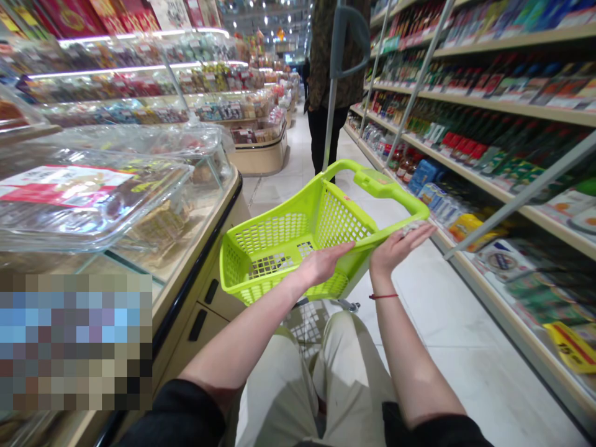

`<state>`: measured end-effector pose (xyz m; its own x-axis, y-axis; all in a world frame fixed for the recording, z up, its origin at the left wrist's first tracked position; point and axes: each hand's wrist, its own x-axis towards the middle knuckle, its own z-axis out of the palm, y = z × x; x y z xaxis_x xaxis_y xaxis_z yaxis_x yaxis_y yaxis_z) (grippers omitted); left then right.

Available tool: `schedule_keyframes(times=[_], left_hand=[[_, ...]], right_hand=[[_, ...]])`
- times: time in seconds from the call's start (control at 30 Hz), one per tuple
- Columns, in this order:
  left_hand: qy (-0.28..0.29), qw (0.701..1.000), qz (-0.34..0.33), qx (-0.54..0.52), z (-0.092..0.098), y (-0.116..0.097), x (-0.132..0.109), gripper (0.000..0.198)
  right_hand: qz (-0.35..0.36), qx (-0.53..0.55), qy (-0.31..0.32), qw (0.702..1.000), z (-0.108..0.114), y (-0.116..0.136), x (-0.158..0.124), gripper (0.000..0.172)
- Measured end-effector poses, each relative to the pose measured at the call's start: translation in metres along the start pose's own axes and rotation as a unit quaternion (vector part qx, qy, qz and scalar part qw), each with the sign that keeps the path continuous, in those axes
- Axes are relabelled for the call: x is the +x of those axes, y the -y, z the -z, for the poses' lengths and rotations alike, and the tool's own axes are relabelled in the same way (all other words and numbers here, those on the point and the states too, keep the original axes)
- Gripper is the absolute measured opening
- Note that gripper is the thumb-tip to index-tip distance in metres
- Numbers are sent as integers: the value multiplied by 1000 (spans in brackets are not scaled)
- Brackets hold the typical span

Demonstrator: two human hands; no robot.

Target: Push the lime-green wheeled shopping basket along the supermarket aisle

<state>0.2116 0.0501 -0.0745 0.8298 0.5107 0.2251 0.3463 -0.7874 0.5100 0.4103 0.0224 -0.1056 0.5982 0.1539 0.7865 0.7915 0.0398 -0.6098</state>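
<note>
A lime-green wheeled shopping basket point(279, 233) with latticed sides is in front of my knees, its inside bare. Its grey pull handle point(347, 43) stands extended above the far corner. My left hand point(326, 261) lies along the basket's near rim, index finger stretched out and the other fingers partly hidden. Under the right end of the basket's green carrying handle, my right hand point(400, 248) presses with fingers fairly straight. Something small, whitish and crumpled point(412, 228) shows between that hand and the handle; I cannot tell what it is. A small wheel point(351, 305) shows below the basket.
On the left stands a display counter point(233, 186) with clear plastic packs of food point(93, 198). Tall shelves point(503, 105) of packaged goods line the right. A person in dark clothes point(321, 124) stands in the tiled aisle point(305, 146) beyond the basket. A blurred patch covers the lower left.
</note>
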Motion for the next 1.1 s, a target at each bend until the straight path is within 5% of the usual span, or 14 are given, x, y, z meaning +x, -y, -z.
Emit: schedule_keyframes(times=[0.13, 0.27, 0.43, 0.6, 0.73, 1.1], left_hand=[[-1, 1000, -11, -1, 1, 0, 0, 71], [2, 1000, -8, -3, 1, 1, 0, 67], [0, 1000, -1, -1, 2, -1, -1, 69], [3, 1000, 18, 5, 5, -6, -1, 67], [11, 1000, 28, 8, 5, -8, 0, 66], [2, 1000, -2, -19, 4, -4, 0, 64]], right_hand=[[29, -1, 40, 999, 7, 21, -46, 65], [21, 2, 59, 998, 8, 28, -57, 67], [32, 4, 9, 999, -3, 9, -9, 62], [-29, 25, -16, 999, -6, -8, 50, 58], [-73, 23, -8, 997, -3, -11, 65, 61], [-25, 15, 27, 999, -2, 18, -66, 65]])
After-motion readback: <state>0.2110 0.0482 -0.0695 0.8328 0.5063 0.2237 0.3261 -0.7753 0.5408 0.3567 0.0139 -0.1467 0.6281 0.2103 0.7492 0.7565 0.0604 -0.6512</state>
